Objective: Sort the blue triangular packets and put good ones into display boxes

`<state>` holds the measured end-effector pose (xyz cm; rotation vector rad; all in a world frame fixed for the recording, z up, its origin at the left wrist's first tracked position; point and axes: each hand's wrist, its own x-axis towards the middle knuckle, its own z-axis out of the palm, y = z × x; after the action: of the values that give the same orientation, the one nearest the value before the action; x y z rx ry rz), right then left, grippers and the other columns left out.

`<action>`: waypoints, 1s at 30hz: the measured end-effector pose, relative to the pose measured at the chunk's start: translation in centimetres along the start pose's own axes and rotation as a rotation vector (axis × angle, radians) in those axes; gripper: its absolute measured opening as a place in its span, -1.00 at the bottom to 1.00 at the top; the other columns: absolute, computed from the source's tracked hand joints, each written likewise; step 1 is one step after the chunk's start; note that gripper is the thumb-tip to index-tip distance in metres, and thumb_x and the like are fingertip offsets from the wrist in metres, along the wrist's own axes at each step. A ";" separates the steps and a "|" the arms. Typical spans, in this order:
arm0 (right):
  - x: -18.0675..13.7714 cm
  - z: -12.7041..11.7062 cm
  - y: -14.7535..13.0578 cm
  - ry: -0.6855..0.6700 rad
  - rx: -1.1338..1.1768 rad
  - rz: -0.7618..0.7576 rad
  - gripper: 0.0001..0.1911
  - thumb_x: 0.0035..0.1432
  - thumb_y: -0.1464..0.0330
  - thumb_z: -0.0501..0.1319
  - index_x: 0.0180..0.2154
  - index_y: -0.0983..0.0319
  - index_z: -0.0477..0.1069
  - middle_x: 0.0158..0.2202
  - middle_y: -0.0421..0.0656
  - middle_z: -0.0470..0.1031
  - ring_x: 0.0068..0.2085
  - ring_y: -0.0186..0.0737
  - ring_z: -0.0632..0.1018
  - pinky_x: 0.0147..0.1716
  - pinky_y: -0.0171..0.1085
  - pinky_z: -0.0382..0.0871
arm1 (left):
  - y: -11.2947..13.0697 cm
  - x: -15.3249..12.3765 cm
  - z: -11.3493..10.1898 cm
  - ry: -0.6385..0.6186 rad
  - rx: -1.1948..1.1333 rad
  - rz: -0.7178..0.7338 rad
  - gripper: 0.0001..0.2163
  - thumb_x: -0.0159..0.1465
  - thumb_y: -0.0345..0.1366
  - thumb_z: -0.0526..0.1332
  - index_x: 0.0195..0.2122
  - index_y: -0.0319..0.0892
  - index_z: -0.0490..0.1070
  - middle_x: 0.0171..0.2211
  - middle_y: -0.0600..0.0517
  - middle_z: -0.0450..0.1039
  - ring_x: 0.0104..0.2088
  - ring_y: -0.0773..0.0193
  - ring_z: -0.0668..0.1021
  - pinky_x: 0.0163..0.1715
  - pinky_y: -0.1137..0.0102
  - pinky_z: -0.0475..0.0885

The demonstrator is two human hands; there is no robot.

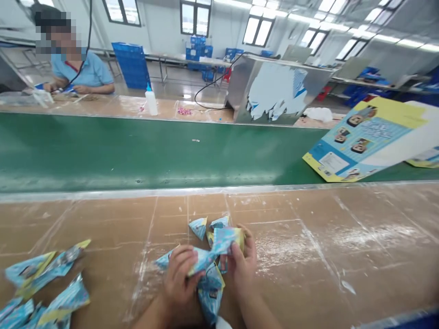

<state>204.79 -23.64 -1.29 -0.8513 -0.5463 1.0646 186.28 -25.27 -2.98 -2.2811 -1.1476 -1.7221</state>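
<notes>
My left hand (179, 278) and my right hand (243, 267) are both closed on the same blue and yellow printed packet (213, 249), held between them just above the brown worktop (308, 256). The left hand grips its left end, the right hand pinches its right end. Several more small folded packets (206, 225) lie on the worktop just beyond and below my hands. A loose heap of the same packets (44, 288) lies at the lower left.
A green conveyor belt (137, 151) runs across beyond the worktop. A large flat printed carton (366, 141) lies on its right side. Across the belt sit a white bottle (151, 100), a metal box (277, 91) and another person (75, 68) at work.
</notes>
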 end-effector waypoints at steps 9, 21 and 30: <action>-0.3 0.4 0.9 -0.100 -0.154 -0.244 -0.84 0.16 0.26 0.24 -0.30 0.22 0.36 -0.50 -0.27 0.40 -0.60 -0.44 0.38 -0.63 -0.41 0.28 | 0.1 0.6 -0.3 0.019 -0.013 0.153 -0.84 0.24 -0.39 0.24 -0.15 -0.17 0.38 -0.29 0.00 0.47 -0.16 0.21 0.54 -0.20 0.32 0.52; 1.3 -1.3 0.2 -0.016 -0.633 -0.365 -0.72 0.12 0.18 0.22 -0.22 0.25 0.39 -0.32 -0.16 0.41 -0.41 -0.34 0.41 -0.38 -0.28 0.34 | -0.1 0.8 -1.5 0.083 -0.064 -0.094 -0.81 0.30 -0.30 0.18 -0.08 -0.14 0.31 -0.22 -0.04 0.42 -0.13 0.21 0.51 -0.15 0.24 0.52; 6.2 0.4 -1.1 -0.250 -1.269 -0.551 -0.27 0.07 -0.09 0.17 0.10 0.28 0.27 0.00 0.11 0.39 -0.19 -0.10 0.47 -0.15 -0.04 0.35 | 0.8 0.6 -1.5 0.025 -0.148 0.050 -0.75 0.27 -0.35 0.21 -0.03 -0.17 0.31 -0.22 -0.09 0.46 -0.10 0.16 0.49 -0.16 0.20 0.53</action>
<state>207.53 -18.07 -0.20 -1.5209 -1.6371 0.2036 185.58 -26.25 -1.63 -2.3407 -0.9804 -1.8695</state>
